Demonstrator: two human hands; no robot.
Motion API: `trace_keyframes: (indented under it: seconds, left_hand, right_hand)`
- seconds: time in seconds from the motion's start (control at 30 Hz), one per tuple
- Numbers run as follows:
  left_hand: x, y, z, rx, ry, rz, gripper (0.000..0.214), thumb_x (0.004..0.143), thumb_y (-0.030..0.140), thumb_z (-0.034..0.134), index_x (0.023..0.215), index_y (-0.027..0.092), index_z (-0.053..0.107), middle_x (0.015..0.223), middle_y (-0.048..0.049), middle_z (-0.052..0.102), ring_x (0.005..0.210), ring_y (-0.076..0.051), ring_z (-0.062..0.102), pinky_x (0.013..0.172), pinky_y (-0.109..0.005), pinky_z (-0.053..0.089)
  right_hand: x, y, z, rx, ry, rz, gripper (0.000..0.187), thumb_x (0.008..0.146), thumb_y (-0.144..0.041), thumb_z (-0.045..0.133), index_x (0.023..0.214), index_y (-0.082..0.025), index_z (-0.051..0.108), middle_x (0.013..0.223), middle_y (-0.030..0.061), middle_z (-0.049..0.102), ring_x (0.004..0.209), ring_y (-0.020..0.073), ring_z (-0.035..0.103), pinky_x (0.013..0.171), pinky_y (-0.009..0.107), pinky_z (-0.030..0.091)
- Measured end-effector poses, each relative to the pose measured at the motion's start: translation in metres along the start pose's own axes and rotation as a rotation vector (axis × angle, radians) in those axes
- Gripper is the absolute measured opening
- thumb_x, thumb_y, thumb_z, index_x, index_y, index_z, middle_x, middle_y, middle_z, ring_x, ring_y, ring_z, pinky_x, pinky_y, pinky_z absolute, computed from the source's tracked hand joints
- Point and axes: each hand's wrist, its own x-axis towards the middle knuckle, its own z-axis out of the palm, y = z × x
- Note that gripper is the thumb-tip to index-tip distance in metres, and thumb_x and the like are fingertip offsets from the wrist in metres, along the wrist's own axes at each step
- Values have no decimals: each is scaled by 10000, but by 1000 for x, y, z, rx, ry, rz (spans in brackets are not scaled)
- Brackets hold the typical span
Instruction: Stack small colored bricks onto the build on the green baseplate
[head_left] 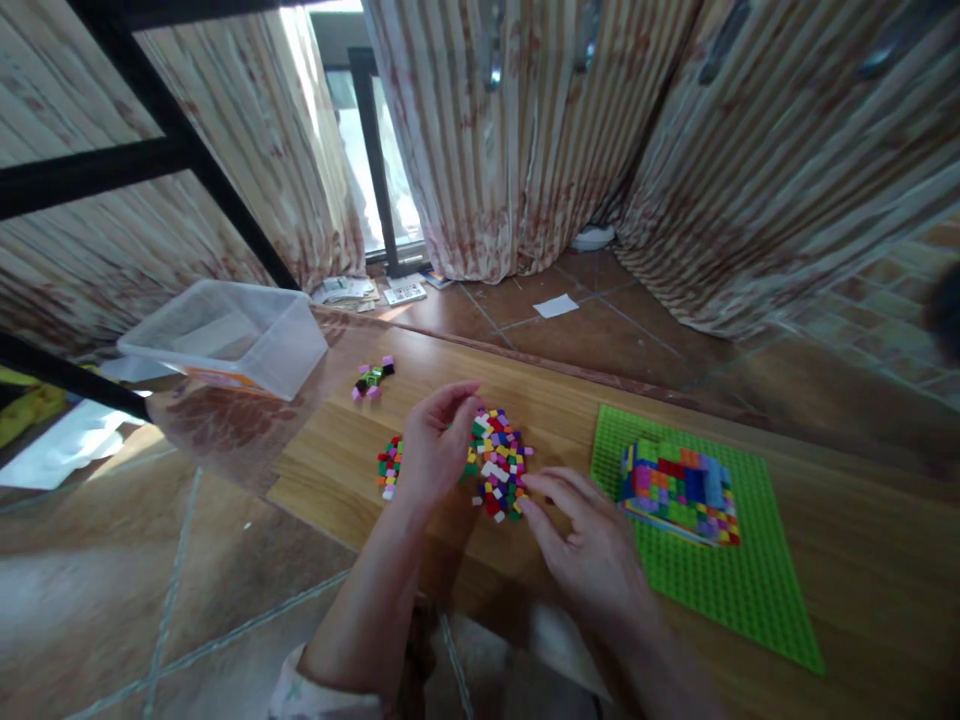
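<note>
A loose pile of small toy bricks (499, 465) in many colours lies on the wooden table between my hands. My left hand (435, 450) hovers at the pile's left side, thumb and fingers curled together; whatever they may hold is hidden. Beside the pile on the right is my right hand (581, 530), its thumb and index fingertips a little apart at the bricks' edge. Partly behind my left wrist sits a smaller heap of bricks (389, 466). To the right, a multicoloured brick structure (679, 492) stands on a green baseplate (750, 590).
A small group of pink, black and green bricks (373, 378) lies farther back on the table (322, 450). A clear plastic bin (289, 340) stands at the far left. Black metal bars (176, 150) cross the upper left. Striped curtains (517, 140) hang behind, with papers (556, 306) on the tiled floor.
</note>
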Motion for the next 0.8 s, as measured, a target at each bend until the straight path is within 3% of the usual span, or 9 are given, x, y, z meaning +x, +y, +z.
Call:
trace_keyframes:
  seconds: [0.3,0.53,0.67,0.8]
  left_hand:
    - [-1,-2,-22,184,-68,40,237,812,321,630,965,159,709,860,-53,733,783,-170,663,721,-268,512]
    - [-1,-2,-35,432,-112,41,222,850,311,580,957,171,714,822,-39,733,715,-151,647,649,-239,491]
    - [-3,-2,-37,513,-205,60,225,877,285,541,986,189,714,837,-36,733,723,-146,646,652,-231,488]
    - [-5,0,-33,559,-216,69,226,880,248,532,995,191,718,888,-44,739,773,-152,655,682,-236,494]
  right_hand:
    - [12,0,24,-120,-26,47,174,906,-240,558,979,-218,714,1036,70,642,961,222,598,845,370,492]
    - [16,-6,29,-237,-52,84,200,918,-282,550,1014,-229,718,1042,75,618,941,227,579,824,372,492]
    - [17,-8,29,-242,-66,75,198,915,-267,553,1010,-235,724,1054,81,607,962,239,565,831,383,488]
    - [18,-7,29,-169,-70,85,148,891,-220,582,903,-200,728,1053,85,603,970,237,564,852,385,481]
